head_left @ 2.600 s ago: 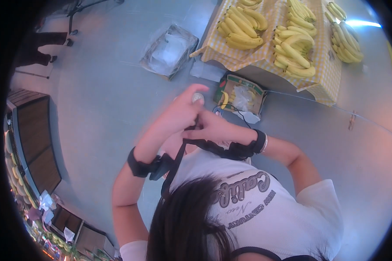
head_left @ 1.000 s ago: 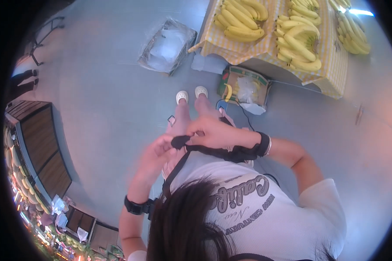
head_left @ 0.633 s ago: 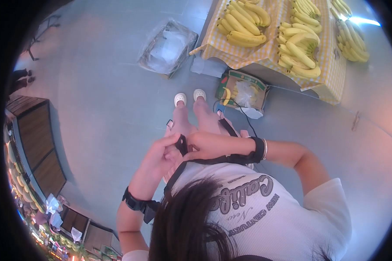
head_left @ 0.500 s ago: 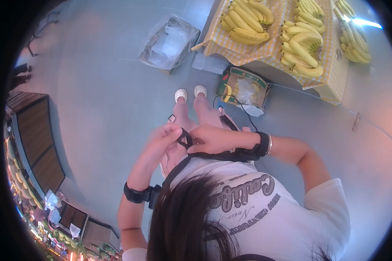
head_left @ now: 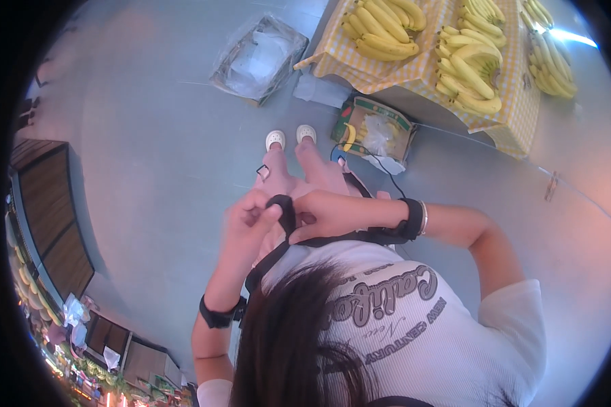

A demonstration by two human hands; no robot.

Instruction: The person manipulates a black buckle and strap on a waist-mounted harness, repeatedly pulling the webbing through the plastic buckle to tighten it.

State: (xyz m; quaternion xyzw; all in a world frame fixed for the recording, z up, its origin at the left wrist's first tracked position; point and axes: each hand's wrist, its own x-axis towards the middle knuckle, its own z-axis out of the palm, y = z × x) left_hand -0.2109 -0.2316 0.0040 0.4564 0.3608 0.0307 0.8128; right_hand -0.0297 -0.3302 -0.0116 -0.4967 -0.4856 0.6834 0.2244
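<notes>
View from above the wearer's head, looking down at the chest and the floor. Both hands meet in front of the chest on a black strap (head_left: 286,216) that runs down across the white printed shirt (head_left: 414,325). The left hand (head_left: 250,218) pinches the looped upper end of the strap between thumb and fingertips; the right hand (head_left: 326,214) is closed on the same loop from the other side, so each hand grasps the strap and the two hands touch. Each wrist carries one black band: the left wristband (head_left: 220,315) and the right wristband (head_left: 410,218), two in all, with one thin bracelet (head_left: 423,217) just beside the right one.

Containers, two on the floor. A cardboard box (head_left: 375,126) stands against the foot of the stall; it holds one yellow banana at its left end and crumpled clear plastic over the rest. A shallow tray (head_left: 258,60), well apart to the left, is lined with clear plastic film; what lies under the film cannot be told.

The stall table, draped in a yellow checked cloth (head_left: 509,108), bears heaps of bananas (head_left: 468,68) in about four groups; single fruits are too many and too overlapped to count. Two white shoes (head_left: 290,138) show below the hands on the grey floor (head_left: 149,149).
</notes>
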